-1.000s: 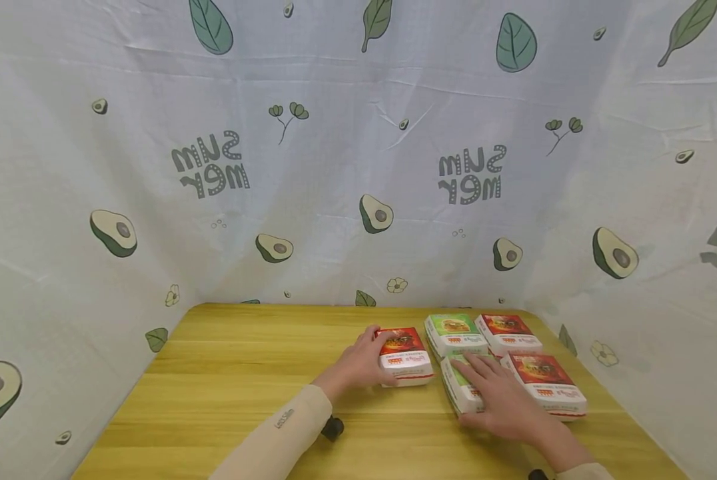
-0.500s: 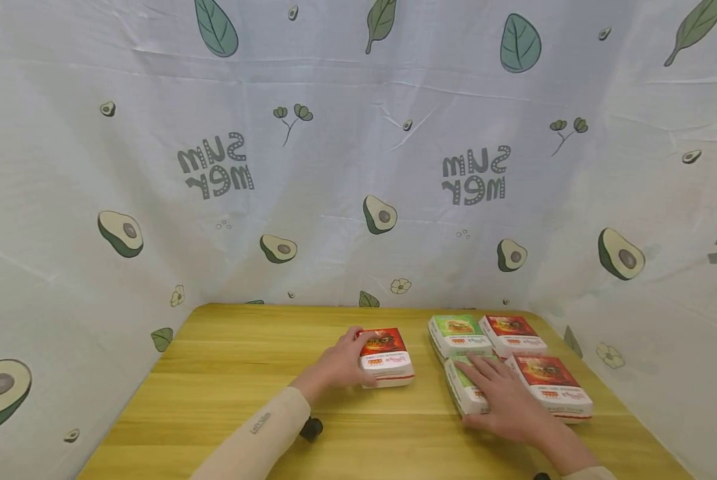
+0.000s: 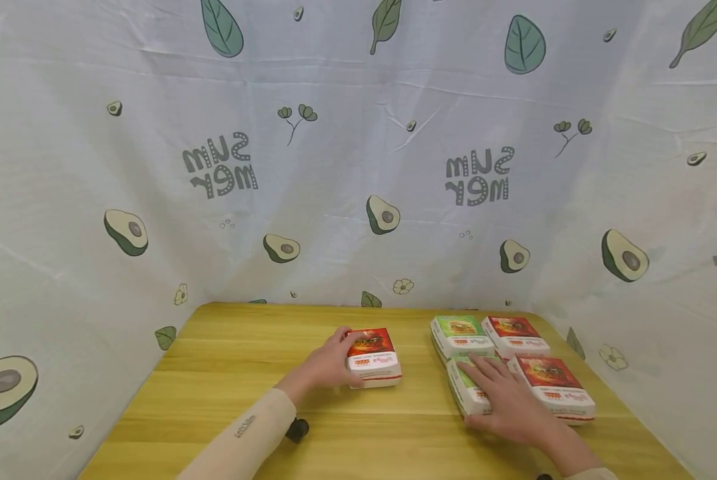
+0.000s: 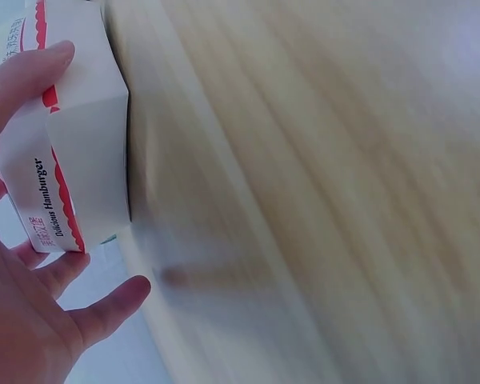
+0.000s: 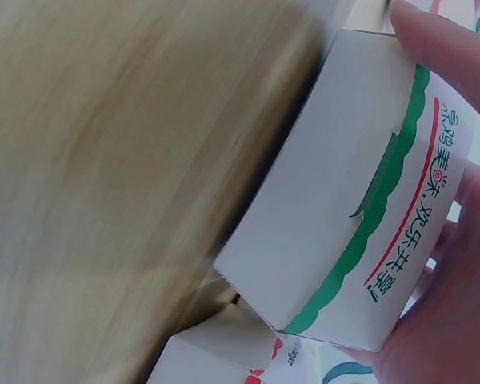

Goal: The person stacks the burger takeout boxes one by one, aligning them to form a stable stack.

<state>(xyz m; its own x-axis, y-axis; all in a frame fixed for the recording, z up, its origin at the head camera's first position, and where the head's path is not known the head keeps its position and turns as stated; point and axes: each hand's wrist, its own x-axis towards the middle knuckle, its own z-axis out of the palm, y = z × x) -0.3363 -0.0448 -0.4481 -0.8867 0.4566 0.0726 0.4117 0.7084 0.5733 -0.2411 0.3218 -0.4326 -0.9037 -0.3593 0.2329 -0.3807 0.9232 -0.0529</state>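
My left hand (image 3: 327, 365) holds a red-and-white hamburger box (image 3: 375, 360) by its left side, standing on the wooden table. In the left wrist view the thumb presses the white side of this hamburger box (image 4: 92, 152) and other fingers reach behind it; one finger sticks out free. My right hand (image 3: 507, 403) lies over a green-and-white hamburger box (image 3: 465, 389) and hides much of its top. The right wrist view has the thumb at one end of that green hamburger box (image 5: 312, 176) and the fingers partly hidden along its far side.
Behind the right hand stands another green box (image 3: 462, 333), with a red box (image 3: 516, 333) beside it. A second red box (image 3: 552, 385) is close to the right of that hand. A patterned cloth (image 3: 334, 167) rises around the table (image 3: 244, 373).
My left hand has slid the red hamburger box leftward, widening its gap from the green boxes. My right hand stays on its green box. The head view has shifted slightly.
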